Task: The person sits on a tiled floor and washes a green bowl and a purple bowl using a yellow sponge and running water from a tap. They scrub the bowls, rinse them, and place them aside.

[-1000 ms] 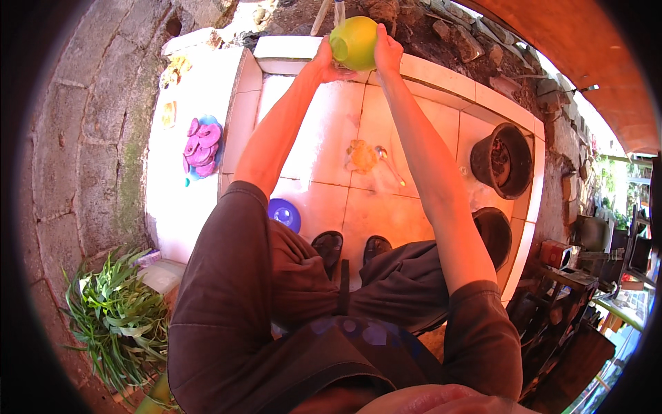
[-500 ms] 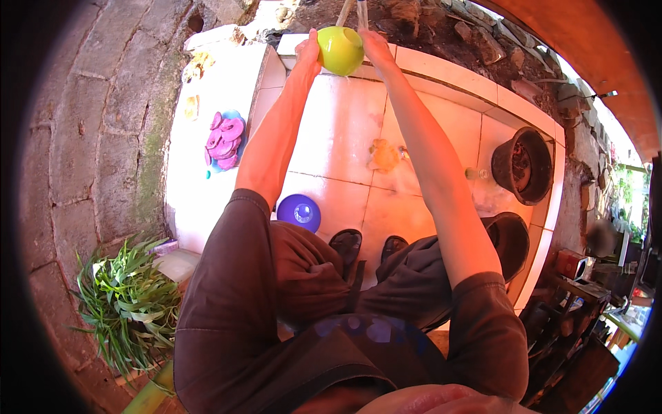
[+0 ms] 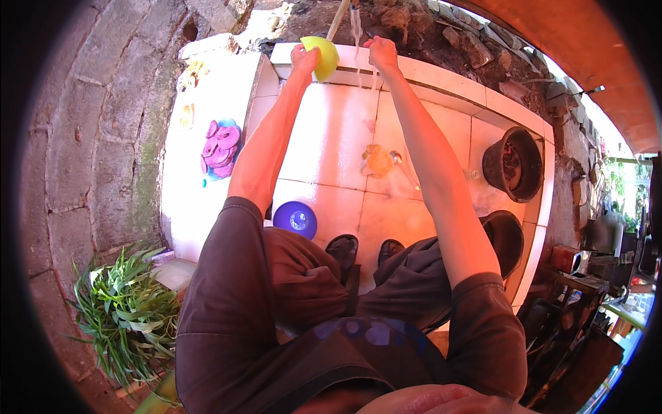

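Fisheye view from the wearer's head, facing steeply down: lap (image 3: 303,269) close to the lens, fingers (image 3: 376,45) farther off near the top edge, tiles (image 3: 324,138) below the fingers, stonework (image 3: 79,145) well left of them.

bowl (image 3: 327,59) yellow-green — basin (image 3: 284,218) blue-violet

Can't tell what, if anything, the right hand (image 3: 381,54) has got, way too tiny. Near-right pot (image 3: 508,241) is partly tucked behind the arm (image 3: 441,172), and the far stick (image 3: 338,19) gets chopped by the top edge.
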Demonstrator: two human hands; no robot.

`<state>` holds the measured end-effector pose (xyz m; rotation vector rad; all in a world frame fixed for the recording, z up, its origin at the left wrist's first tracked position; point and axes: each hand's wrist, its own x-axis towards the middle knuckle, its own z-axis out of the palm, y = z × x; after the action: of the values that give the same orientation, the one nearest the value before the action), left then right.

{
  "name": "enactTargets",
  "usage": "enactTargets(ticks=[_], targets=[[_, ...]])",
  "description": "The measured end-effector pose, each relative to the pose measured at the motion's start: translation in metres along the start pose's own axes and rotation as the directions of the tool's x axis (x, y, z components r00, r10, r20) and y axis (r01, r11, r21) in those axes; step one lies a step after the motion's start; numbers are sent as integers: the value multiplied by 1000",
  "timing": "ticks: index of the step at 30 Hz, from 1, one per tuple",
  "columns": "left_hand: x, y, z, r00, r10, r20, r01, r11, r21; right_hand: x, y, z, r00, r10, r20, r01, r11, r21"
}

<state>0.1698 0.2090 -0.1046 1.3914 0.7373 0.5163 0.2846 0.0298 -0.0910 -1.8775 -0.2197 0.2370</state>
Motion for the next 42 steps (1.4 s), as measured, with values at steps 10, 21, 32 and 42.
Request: enactTargets(ticks=[10,21,32,42], targets=[[-20,4,34,978,-121,169,130,991,-42,-24,1,-44,942,194,275,-133,965,-226],[-7,-18,18,933,112,341,-339,589,734,-30,12,-83,939,190,287,-106,953,-284],[-83,4,88,488,56,871,-803,422,422,-53,-4,-96,829,467,307,-405,880,-248],[-136,59,121,256,375,891,-932,339,125,-47,25,-151,753,395,526,-604,731,317]])
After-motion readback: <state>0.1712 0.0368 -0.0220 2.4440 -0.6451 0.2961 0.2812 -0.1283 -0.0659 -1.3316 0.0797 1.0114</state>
